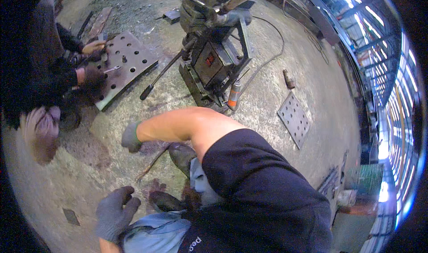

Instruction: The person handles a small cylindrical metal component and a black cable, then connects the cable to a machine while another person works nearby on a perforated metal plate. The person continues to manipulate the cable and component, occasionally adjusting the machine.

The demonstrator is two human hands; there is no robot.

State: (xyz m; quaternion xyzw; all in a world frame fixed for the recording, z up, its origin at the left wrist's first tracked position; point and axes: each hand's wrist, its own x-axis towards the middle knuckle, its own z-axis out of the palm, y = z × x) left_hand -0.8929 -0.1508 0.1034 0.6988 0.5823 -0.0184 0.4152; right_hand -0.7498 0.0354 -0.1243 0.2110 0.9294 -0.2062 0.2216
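Observation:
My left hand [115, 212], in a grey knit glove, hovers beside my blue trouser leg. Its fingers are apart, with nothing between them. My right arm reaches across to the left, and my right hand [130, 137], in a grey glove with a green cuff, is low over the concrete floor. Its fingers are hidden or blurred, so any hold cannot be seen. Nearest to it on the floor is a thin brown rod-like piece [152, 165] with a frayed end, beside my dark shoe [180, 158].
A co-worker at left handles a wrench [112, 69] over a thick perforated steel plate [143, 62]. Ahead stands a dark machine [213, 61] with a long lever [161, 74]. An orange-and-grey corded power tool [234, 94] leans by it. Another perforated plate [294, 119] lies right.

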